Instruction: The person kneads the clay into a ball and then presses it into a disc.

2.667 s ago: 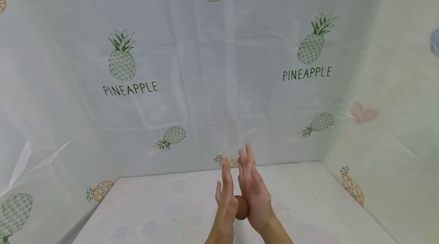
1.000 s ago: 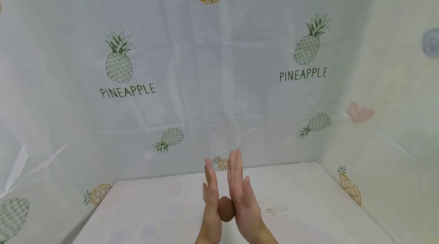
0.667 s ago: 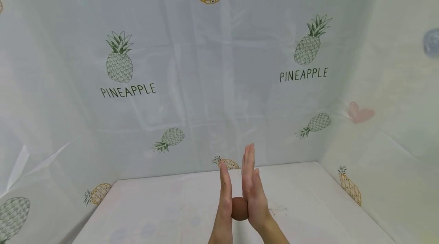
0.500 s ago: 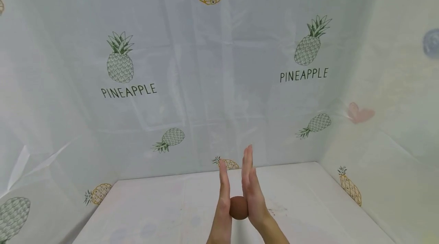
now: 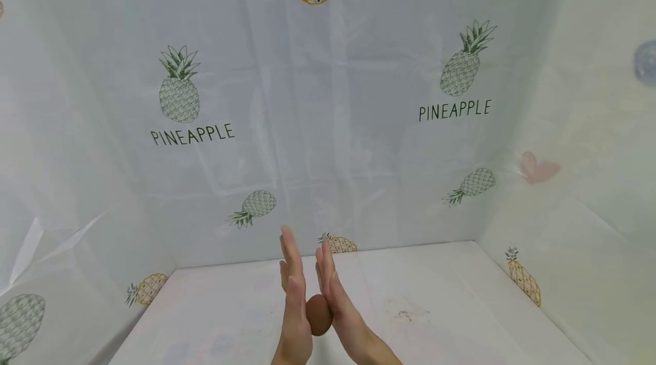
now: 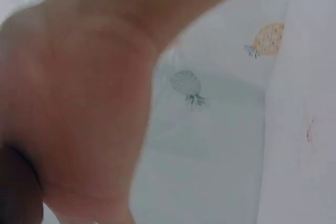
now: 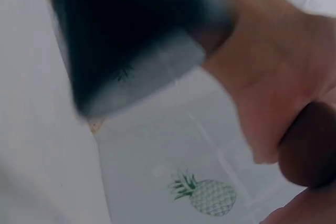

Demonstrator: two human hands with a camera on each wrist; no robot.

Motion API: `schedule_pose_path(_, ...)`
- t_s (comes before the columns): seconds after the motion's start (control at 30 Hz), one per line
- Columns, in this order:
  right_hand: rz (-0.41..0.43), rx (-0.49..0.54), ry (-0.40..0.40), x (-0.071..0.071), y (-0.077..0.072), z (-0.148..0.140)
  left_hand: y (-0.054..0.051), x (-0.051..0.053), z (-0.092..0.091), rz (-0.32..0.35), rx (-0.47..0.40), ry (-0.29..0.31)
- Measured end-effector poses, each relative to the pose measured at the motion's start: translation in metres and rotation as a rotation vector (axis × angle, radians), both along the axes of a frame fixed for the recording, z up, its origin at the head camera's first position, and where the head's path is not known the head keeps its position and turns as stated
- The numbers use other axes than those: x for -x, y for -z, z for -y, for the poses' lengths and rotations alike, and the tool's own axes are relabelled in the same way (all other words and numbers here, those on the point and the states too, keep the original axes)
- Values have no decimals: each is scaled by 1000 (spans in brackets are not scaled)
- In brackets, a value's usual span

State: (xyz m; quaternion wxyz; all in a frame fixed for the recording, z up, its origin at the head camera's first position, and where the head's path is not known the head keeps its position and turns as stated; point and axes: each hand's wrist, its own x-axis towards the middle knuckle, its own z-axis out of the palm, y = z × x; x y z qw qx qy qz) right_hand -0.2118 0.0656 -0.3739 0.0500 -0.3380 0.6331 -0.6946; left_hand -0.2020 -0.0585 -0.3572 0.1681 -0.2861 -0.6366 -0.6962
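Note:
A smooth brown ball (image 5: 319, 315), like a lump of clay, is caught between two flat palms in the head view. My left hand (image 5: 294, 302) presses it from the left side, fingers straight and pointing up and away. Against its right side lies my right hand (image 5: 340, 305), also with straight fingers. The fingertips of the two hands stand apart. In the left wrist view the brown ball (image 6: 18, 190) shows partly at the lower left, against a palm. The right wrist view has the brown ball (image 7: 310, 145) at its right edge, touching a palm.
Beneath the hands is a white table (image 5: 435, 296) with small brownish smudges (image 5: 405, 314) to the right. A pale sheet (image 5: 328, 97) printed with pineapples encloses the back and sides. A dark blurred object (image 7: 131, 30) on a wrist fills the upper right wrist view.
Both hands, with the ball between them, have shifted left since half a second ago. Over the earlier frames they swing left and right, and the ball shows slightly different outlines.

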Motion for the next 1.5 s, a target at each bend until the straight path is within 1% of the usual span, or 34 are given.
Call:
schedule_pose_path(0.03,2,-6,-13,-2,-2,0,2,5,1,-11,5,-14)
schedule_pose_path(0.1,-8,-6,-28,-5,-5,0,6,13,3,-4,8,-25)
schedule_pose_path(0.33,-84,56,-33,-14,-14,-2,18,29,3,0,49,-103)
schedule_pose_path(0.4,-109,84,-25,-16,-17,-3,21,31,1,8,60,-104)
schedule_pose_path(0.47,-135,107,-13,-16,-18,-5,24,33,-2,21,63,-92)
schedule_pose_path(0.57,-184,133,16,-15,-20,-10,28,32,-9,38,77,-58)
schedule_pose_path(0.67,-218,143,50,-11,-23,-18,32,28,-19,49,109,-20)
schedule_pose_path(0.73,-235,150,77,-9,-24,-24,34,23,-25,76,117,34)
schedule_pose_path(0.83,-265,155,146,-5,-25,-33,36,15,-33,119,123,123)
schedule_pose_path(0.87,-271,156,171,-4,-25,-36,36,13,-35,119,122,154)
schedule_pose_path(0.93,-278,157,218,0,-24,-41,37,10,-39,76,122,200)
schedule_pose_path(0.97,-277,157,240,2,-24,-43,37,9,-41,48,120,220)
schedule_pose_path(1.0,-270,158,258,4,-24,-45,37,8,-43,6,114,239)
schedule_pose_path(1.03,-262,161,272,7,-22,-46,37,7,-44,-45,110,249)
schedule_pose_path(1.1,-235,165,293,12,-20,-48,36,6,-47,-124,102,265)
schedule_pose_path(1.17,-199,165,288,16,-16,-49,35,5,-49,-168,95,270)
schedule_pose_path(1.23,-152,160,261,19,-13,-48,34,4,-49,-204,94,253)
schedule_pose_path(1.3,-100,149,210,21,-9,-45,32,3,-47,-193,94,233)
schedule_pose_path(1.37,-54,135,146,23,-7,-41,30,2,-42,-156,101,191)
schedule_pose_path(1.5,19,97,32,20,-6,-30,24,5,-31,-17,104,85)
